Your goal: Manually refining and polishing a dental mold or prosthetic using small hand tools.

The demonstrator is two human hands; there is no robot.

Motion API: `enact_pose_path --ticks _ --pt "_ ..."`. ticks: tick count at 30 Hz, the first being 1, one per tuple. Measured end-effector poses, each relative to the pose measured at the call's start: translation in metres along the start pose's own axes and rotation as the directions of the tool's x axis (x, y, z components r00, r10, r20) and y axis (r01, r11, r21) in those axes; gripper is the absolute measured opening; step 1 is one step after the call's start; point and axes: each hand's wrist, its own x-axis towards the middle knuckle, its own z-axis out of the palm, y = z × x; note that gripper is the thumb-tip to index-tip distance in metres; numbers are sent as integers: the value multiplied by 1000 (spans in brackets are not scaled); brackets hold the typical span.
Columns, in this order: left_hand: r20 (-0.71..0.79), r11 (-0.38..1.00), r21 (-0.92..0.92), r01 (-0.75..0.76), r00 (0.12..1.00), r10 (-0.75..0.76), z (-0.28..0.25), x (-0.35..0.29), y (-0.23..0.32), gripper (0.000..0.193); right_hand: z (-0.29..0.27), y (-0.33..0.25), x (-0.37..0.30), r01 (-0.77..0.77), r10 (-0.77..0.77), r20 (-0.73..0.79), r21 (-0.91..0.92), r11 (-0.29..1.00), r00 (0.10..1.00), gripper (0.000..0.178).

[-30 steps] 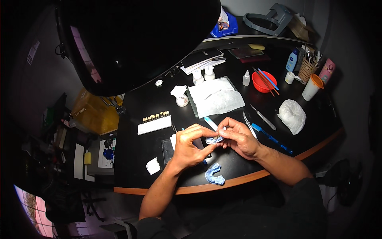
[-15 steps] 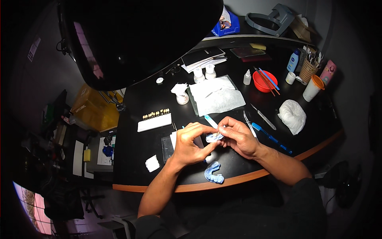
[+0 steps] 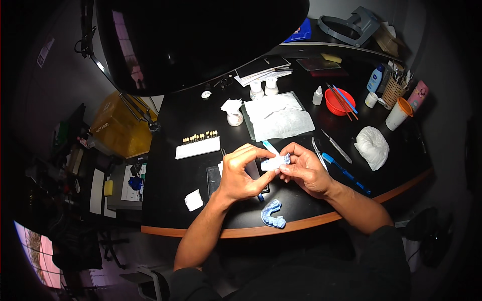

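Note:
Between my two hands is a small pale blue and white dental model (image 3: pixel 273 163), raised over the black desk. My left hand (image 3: pixel 244 172) grips its left side with thumb and forefinger. On the other side, my right hand (image 3: pixel 304 172) pinches it between thumb and fingers. Its glare and my fingers hide some of the detail. A second blue horseshoe-shaped dental arch (image 3: pixel 271 214) lies near the desk's front edge, below my hands. Behind the held model, a slim light blue and white stick-like thing (image 3: pixel 270 147) is partly visible.
A shade guide (image 3: pixel 198 148) with tooth-shaped tabs stands at left. White paper sheets (image 3: pixel 281 125) lie beyond my hands. To the right are a scalpel-like tool (image 3: pixel 337 145), a blue pen-like tool (image 3: pixel 346 173), crumpled white tissue (image 3: pixel 372 148) and a red bowl (image 3: pixel 339 106) with brushes. A large dark lamp (image 3: pixel 201 45) hangs overhead.
The dental model has been turned between my fingers and shows a paler, brighter side. My hands have risen slightly. The whole view has shifted a little.

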Motion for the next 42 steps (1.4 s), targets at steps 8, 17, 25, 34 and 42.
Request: enact_pose_path --ticks 8,17,25,34,42 --pt "0 1000 -1 -15 1000 15 2 1 1 24 -2 0 0 0 1 6 -13 1000 1000 26" --pt "40 1000 3 3 999 -3 0 -1 5 26 1 1 -1 -3 3 25 -9 1000 1000 25" --pt "25 1000 12 -18 1000 18 0 -1 3 30 5 -1 -2 36 -37 -19 -47 998 999 28" --pt "29 998 -48 27 999 -26 0 0 4 29 1 2 -1 46 -45 3 -53 998 999 25" --pt "58 985 -152 83 996 -75 -2 -2 0 22 5 -1 -3 79 -83 -39 -82 993 996 29"
